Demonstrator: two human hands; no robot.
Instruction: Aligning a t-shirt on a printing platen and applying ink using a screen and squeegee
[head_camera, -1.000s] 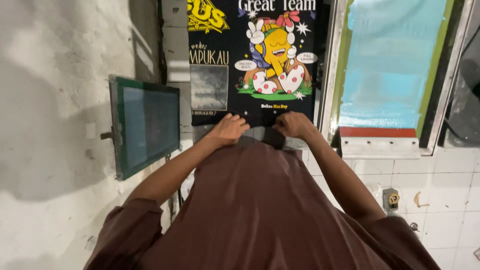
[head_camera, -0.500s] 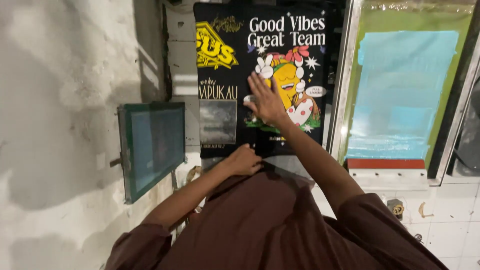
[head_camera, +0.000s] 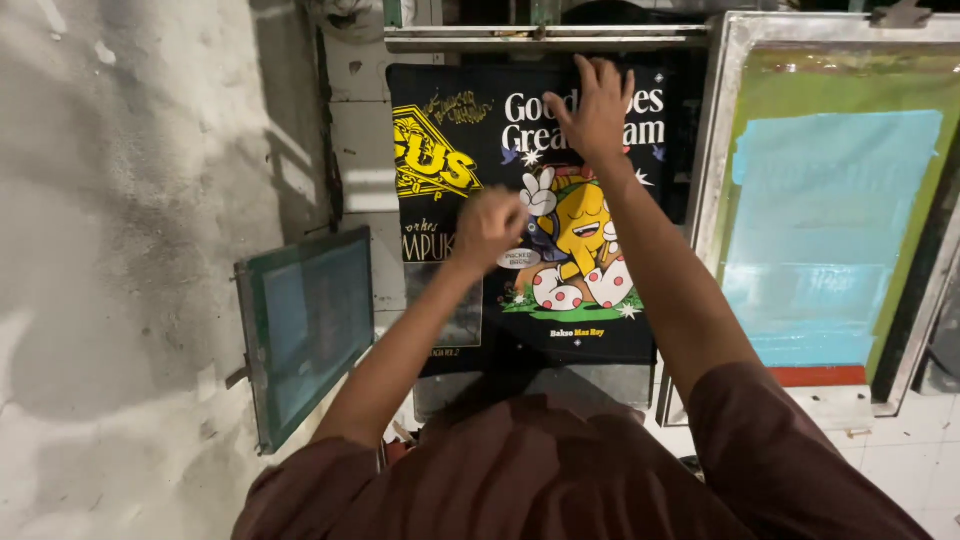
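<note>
On the flat board in front of the person lies the black printed cloth (head_camera: 560, 300), spread face up with a yellow cartoon figure at its middle and a yellow emblem at its left. The right hand (head_camera: 597, 105) rests flat near the cloth's top edge, fingers spread and grasping nothing. The left hand (head_camera: 488, 225) hovers over the cloth's left half, curled into a loose fist; it is blurred, and I cannot tell whether it pinches the fabric.

The cloth looks light, soft and limp, likely to wrinkle or drag if pulled from one point. It would handle best taken by two corners or along the top edge, keeping fingers off the print in case the ink is wet.

Just right of the cloth leans a metal-framed screen (head_camera: 830, 220) with blue and green mesh. Left of the cloth a smaller green-framed screen (head_camera: 305, 335) stands against the grey wall (head_camera: 120, 250). Above the cloth runs a metal bar (head_camera: 545, 38).

Half a second ago the right hand lay on the cartoon figure and the left rested at the cloth's lower edge; both have since moved up.
</note>
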